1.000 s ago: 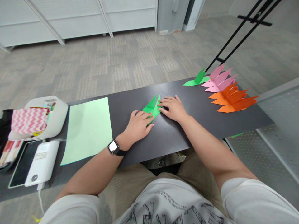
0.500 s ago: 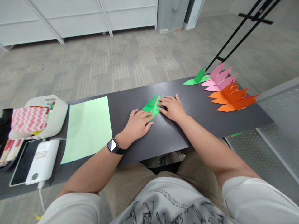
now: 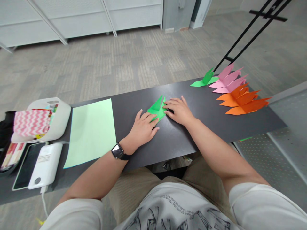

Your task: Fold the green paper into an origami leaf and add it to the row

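A partly folded green origami paper lies on the dark table in front of me, with two pointed flaps toward the far side. My left hand rests flat over its near left part, fingers spread and pressing on it. On the right edge of the paper lie the fingertips of my right hand, its fingers stretched out and the thumb a little apart. Both palms face down, and the fingers cover part of the folds.
To the left lie a light green sheet, a white basket, a phone and a white power bank with a cable. Finished folded birds in green, pink and orange stand at the right.
The view has shifted slightly, so things on the table appear a little farther right. My left fingers have shifted slightly on the green paper; my right hand stays at its edge.
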`<state>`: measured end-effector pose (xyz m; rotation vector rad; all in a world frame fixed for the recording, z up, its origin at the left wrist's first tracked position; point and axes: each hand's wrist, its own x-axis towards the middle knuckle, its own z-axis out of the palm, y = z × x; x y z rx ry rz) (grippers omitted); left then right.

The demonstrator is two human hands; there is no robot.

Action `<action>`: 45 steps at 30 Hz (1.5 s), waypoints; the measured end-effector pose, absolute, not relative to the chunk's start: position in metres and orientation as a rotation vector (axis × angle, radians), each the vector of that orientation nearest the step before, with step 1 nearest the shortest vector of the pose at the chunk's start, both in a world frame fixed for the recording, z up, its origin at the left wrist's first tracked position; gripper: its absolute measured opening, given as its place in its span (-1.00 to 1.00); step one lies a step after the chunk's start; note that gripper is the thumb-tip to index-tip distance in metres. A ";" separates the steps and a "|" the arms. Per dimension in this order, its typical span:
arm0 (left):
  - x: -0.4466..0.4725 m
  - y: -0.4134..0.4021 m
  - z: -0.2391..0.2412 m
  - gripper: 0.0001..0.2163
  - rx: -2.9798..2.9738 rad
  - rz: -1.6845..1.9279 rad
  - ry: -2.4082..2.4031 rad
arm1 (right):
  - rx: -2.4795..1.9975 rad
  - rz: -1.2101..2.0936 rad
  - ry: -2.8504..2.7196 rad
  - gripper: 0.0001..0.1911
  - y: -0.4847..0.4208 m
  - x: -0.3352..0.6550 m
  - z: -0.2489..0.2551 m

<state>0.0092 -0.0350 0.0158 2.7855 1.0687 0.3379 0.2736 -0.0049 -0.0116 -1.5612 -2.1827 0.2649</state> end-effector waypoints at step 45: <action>0.006 -0.033 0.017 -0.63 2.700 0.242 1.089 | -1.663 0.154 -2.242 -0.59 -0.026 0.259 -0.002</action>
